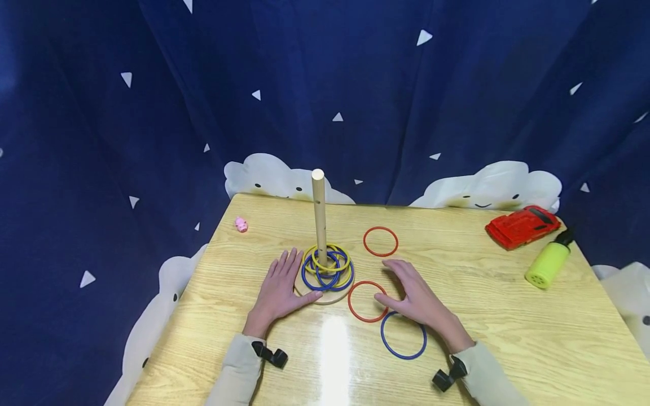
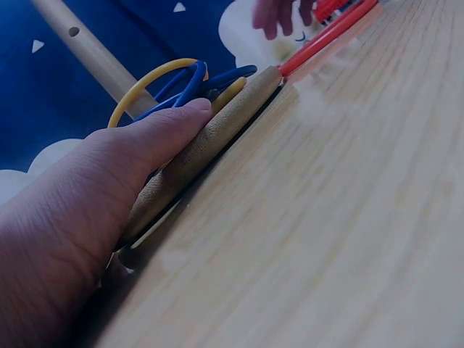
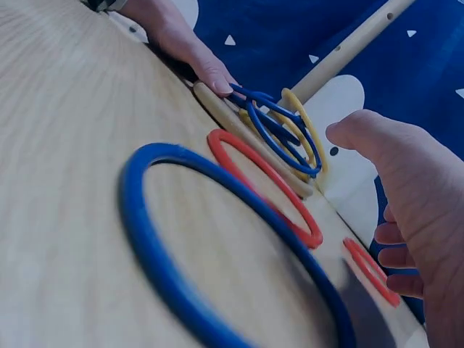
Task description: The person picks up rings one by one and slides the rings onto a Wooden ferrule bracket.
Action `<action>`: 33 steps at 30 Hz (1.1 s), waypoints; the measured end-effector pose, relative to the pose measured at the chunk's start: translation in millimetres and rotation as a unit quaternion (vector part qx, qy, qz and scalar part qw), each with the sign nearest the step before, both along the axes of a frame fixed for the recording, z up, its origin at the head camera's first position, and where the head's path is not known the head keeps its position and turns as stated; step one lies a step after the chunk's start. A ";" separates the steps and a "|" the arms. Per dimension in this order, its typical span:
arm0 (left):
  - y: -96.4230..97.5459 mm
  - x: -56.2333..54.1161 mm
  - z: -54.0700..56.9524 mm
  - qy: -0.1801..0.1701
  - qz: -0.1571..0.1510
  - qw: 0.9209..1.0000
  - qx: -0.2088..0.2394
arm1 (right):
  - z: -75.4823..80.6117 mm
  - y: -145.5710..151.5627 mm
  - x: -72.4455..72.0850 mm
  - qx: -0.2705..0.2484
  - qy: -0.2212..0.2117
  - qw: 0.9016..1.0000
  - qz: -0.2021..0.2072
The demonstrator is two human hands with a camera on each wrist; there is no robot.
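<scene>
A wooden peg (image 1: 320, 217) rises from a round wooden base (image 1: 327, 300), with several blue rings (image 3: 262, 130) and yellow rings (image 3: 317, 148) piled around its foot. My left hand (image 1: 278, 293) lies along the base's left side, fingers straight; its thumb (image 2: 170, 127) rests on the base's near edge. To the right of the base, my right hand (image 1: 420, 300) hovers with fingers spread and holds nothing. Below it are a red ring (image 1: 367, 282) and a blue ring (image 1: 403, 357) lying on the table. Another red ring (image 1: 381, 228) lies farther back.
At the table's (image 1: 457, 349) back right sit a red toy car (image 1: 523, 226) and a yellow-green bottle with a black end (image 1: 548, 264). A small pink toy (image 1: 241, 224) is at the back left. Behind the table hangs a dark blue curtain (image 1: 355, 67).
</scene>
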State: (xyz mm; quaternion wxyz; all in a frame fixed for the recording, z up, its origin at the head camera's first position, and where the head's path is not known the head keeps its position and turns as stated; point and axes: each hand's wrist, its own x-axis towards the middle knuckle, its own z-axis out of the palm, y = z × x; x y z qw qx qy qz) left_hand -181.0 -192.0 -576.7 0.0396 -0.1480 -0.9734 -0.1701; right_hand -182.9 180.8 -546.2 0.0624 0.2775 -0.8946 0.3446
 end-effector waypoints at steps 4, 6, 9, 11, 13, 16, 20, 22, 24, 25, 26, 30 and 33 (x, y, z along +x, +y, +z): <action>-0.8 0.5 2.2 -0.009 0.003 1.000 -0.002 | -8.1 7.2 8.7 0.005 -0.009 1.000 -0.010; -1.1 0.5 3.2 -0.011 0.003 1.000 0.000 | -11.7 10.7 13.5 0.006 -0.014 1.000 -0.015; -1.7 0.1 3.9 -0.006 0.003 1.000 0.001 | -16.3 15.6 20.6 0.001 -0.019 1.000 -0.020; -2.2 -0.2 4.2 -0.004 0.003 1.000 0.002 | -19.4 17.9 25.4 -0.003 -0.013 1.000 -0.022; -2.9 -0.4 4.2 -0.004 0.004 1.000 -0.001 | -22.4 19.4 31.1 -0.004 -0.006 1.000 -0.023; -4.3 -0.2 3.9 -0.002 0.004 1.000 -0.002 | -25.3 20.0 41.2 -0.004 0.002 1.000 -0.022; -6.2 0.9 3.1 0.006 0.005 1.000 -0.001 | -26.4 20.6 54.6 0.000 0.002 1.000 -0.022; -6.2 1.3 2.8 0.008 0.005 1.000 0.000 | -26.2 22.1 60.0 0.008 0.003 1.000 -0.024; -4.8 1.3 2.6 0.006 0.002 1.000 0.002 | -25.8 25.3 64.8 0.018 0.006 0.999 -0.025; -4.0 1.1 2.2 0.004 0.001 1.000 0.001 | -25.6 27.4 66.9 0.025 0.008 0.999 -0.024; -3.0 0.9 2.4 -0.001 0.000 1.000 -0.001 | -25.6 29.4 68.6 0.032 0.012 0.999 -0.022; -0.8 0.3 2.7 -0.014 -0.001 1.000 -0.007 | -26.0 36.6 74.3 0.055 0.021 0.998 -0.013; -0.6 0.1 3.3 -0.012 -0.003 1.000 -0.003 | -24.2 40.2 77.1 0.046 0.011 0.999 -0.011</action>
